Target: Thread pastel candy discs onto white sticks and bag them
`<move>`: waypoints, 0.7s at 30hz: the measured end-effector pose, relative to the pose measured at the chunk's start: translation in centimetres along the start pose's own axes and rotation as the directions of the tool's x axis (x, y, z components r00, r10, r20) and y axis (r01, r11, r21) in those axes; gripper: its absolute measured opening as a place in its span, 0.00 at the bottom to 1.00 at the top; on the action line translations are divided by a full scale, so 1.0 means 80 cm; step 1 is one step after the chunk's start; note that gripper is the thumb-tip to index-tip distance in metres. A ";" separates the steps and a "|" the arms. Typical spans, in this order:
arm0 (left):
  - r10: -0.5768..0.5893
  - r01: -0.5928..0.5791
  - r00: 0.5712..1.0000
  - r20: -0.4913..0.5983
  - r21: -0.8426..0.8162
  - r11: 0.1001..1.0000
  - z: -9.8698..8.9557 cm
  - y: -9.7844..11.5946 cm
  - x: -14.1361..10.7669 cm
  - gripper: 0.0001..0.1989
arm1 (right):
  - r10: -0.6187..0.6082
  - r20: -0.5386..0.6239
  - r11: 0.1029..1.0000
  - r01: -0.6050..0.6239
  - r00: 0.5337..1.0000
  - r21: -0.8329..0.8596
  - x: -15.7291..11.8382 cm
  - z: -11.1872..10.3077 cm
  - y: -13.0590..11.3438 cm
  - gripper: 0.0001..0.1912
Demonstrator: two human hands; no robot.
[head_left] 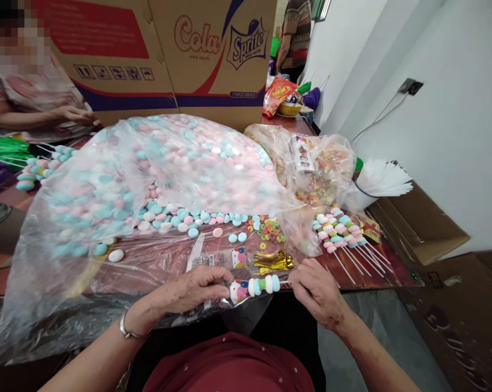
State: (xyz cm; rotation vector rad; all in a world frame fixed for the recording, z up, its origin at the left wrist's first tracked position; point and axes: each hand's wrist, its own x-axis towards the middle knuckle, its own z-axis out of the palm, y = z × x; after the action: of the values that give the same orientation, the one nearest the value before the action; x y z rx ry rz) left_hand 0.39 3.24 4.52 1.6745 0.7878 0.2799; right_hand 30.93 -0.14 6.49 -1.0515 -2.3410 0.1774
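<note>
A candy skewer with white, blue and green pieces lies level near the table's front edge. My left hand pinches a printed clear wrapper at the skewer's left end. On the right, my right hand is closed round the skewer's stick. Just beyond them are gold twist ties and printed wrappers. Loose blue, pink and white candies spill from a big clear bag, beside small coloured rings. Finished-looking skewers are piled at the right.
Behind the bag stands a large cardboard box. A container of white sticks and a bag of rings are at the right. A person works at the left; another person is at the back.
</note>
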 end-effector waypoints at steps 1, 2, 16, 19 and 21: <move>-0.004 0.004 1.000 0.010 0.016 1.000 0.001 0.001 -0.001 0.14 | 0.000 -0.014 1.000 0.000 1.000 -0.008 0.000 0.000 0.000 0.13; -0.006 0.005 1.000 0.020 0.033 0.999 0.002 0.003 -0.002 0.13 | -0.005 -0.027 1.000 0.005 1.000 -0.016 0.001 -0.001 0.000 0.13; 0.087 -0.084 0.995 -0.051 0.051 0.995 0.019 0.027 0.002 0.11 | -0.068 0.000 0.998 0.068 0.998 -0.020 0.012 -0.008 -0.001 0.09; 0.081 -0.078 0.996 -0.030 0.085 0.993 0.021 0.028 0.005 0.12 | -0.052 0.088 0.999 0.052 0.995 -0.006 0.012 -0.002 -0.005 0.12; 0.131 -0.127 0.991 -0.022 0.133 0.983 0.022 0.026 0.007 0.13 | -0.029 0.122 0.999 0.025 0.992 0.033 0.011 0.003 -0.009 0.13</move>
State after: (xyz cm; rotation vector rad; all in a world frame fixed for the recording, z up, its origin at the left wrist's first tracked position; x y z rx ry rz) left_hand 2.52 2.09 5.90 1.8534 0.7341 0.3510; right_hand 29.87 0.01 6.94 -1.0196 -2.4523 0.2745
